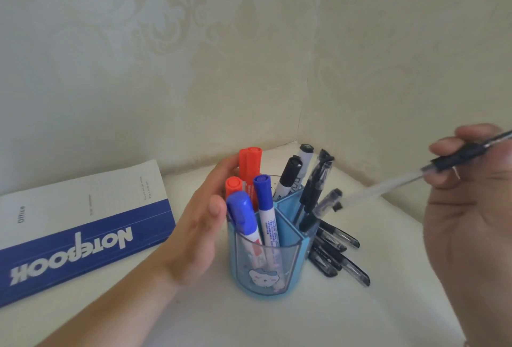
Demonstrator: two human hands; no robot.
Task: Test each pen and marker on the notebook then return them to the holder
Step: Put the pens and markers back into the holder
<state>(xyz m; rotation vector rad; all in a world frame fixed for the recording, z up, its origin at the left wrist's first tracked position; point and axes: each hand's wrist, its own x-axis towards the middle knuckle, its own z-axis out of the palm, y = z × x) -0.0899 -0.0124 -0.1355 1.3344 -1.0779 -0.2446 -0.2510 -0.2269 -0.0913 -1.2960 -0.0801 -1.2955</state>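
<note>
The right hand (468, 180) pinches a capped gel pen (401, 180) beside the holder (266, 263) steadied by the open left hand (202, 224); the notebook (83, 224), left of that grip, lies closed, so testing seems barely begun.

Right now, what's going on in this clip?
A person is working at a blue pen holder on a white surface. The left hand rests against the holder's side, beside the red and blue markers standing in it. The right hand pinches a black gel pen, its clear cap pointing down toward the holder. More black pens lie beside the holder. The notebook lies closed at left.
</note>
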